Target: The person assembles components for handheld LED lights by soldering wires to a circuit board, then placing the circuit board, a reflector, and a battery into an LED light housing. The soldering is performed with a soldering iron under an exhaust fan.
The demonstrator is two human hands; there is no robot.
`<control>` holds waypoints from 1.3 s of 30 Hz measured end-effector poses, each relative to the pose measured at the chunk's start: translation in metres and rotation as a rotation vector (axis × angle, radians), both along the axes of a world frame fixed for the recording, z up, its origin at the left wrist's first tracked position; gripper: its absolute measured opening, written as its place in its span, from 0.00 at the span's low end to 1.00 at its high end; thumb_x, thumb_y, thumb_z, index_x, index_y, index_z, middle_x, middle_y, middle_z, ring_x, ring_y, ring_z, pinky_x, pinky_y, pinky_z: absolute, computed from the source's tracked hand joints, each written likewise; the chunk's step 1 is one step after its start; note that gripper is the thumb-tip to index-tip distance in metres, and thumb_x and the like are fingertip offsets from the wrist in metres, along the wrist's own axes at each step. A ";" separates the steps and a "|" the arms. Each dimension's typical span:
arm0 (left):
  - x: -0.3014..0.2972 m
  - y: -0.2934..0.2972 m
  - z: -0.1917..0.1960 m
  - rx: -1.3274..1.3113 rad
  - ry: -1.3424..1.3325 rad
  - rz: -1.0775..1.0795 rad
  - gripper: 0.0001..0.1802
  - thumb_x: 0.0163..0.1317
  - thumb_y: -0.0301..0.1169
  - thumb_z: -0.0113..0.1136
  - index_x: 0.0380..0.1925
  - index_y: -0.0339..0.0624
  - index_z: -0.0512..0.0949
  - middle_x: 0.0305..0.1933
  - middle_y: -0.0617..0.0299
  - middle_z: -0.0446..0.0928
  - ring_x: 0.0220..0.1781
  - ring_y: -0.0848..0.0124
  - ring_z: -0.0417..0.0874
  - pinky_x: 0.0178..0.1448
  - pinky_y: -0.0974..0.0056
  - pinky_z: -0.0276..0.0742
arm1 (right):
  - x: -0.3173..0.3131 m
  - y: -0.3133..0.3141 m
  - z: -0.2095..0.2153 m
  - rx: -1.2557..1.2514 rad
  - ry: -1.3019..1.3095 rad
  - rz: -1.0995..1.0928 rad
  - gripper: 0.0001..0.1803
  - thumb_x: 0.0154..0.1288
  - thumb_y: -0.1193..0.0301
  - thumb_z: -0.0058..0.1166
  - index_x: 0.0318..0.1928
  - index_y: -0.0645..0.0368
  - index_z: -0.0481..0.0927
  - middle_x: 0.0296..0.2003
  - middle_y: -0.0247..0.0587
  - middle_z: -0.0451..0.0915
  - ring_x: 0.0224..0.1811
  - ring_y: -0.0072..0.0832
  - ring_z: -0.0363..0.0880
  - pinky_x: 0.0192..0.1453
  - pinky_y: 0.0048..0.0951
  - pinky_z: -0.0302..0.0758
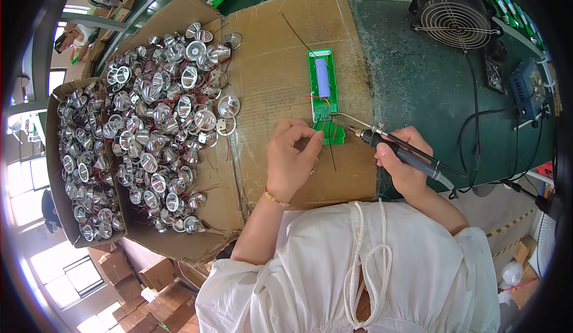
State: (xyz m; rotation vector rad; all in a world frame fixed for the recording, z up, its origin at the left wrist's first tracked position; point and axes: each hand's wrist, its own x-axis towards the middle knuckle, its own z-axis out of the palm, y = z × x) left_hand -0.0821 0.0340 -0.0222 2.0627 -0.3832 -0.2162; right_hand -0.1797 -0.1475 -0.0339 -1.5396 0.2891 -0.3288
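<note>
Green plastic case (333, 91) lying open on the right half of the cardboard mat (280, 52).
It should be light and stiff, but its thin wires (325, 99) may snap, so hold its side walls. Over the mat, the left hand (289, 160) has thumb and pointing finger close together; I cannot tell what they pinch. By the mat's right edge, the right hand (409, 175) curls its fingers around the soldering iron (412, 158).

Bright daylight; left windows (67, 276) blown out; reflectors (160, 114) glinting; edges bowed, corners black.
</note>
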 end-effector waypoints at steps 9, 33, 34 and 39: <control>0.001 0.003 -0.003 -0.010 0.014 -0.004 0.04 0.50 0.25 0.61 0.24 0.35 0.77 0.31 0.59 0.72 0.29 0.71 0.73 0.33 0.70 0.69 | -0.002 0.001 0.011 0.138 -0.013 -0.135 0.08 0.57 0.76 0.55 0.34 0.67 0.70 0.24 0.42 0.76 0.23 0.19 0.75 0.25 0.20 0.74; 0.098 -0.043 0.027 0.226 0.079 -0.199 0.09 0.52 0.29 0.55 0.22 0.35 0.79 0.13 0.61 0.75 0.15 0.78 0.75 0.21 0.71 0.70 | 0.014 -0.036 -0.008 0.187 0.103 -0.247 0.08 0.56 0.76 0.55 0.32 0.64 0.70 0.22 0.39 0.76 0.21 0.18 0.74 0.25 0.18 0.72; 0.125 -0.055 0.028 0.269 0.056 -0.203 0.09 0.53 0.30 0.55 0.22 0.35 0.79 0.13 0.61 0.75 0.14 0.78 0.75 0.21 0.71 0.70 | 0.015 -0.036 -0.010 0.199 0.117 -0.246 0.08 0.56 0.75 0.55 0.32 0.64 0.70 0.22 0.39 0.76 0.21 0.18 0.74 0.25 0.19 0.72; 0.285 -0.090 0.003 0.081 -0.262 -0.035 0.16 0.54 0.38 0.58 0.37 0.36 0.78 0.33 0.51 0.80 0.34 0.65 0.81 0.39 0.65 0.75 | 0.011 -0.036 -0.017 0.100 0.116 -0.184 0.09 0.54 0.75 0.57 0.33 0.62 0.70 0.22 0.38 0.77 0.23 0.18 0.76 0.27 0.22 0.72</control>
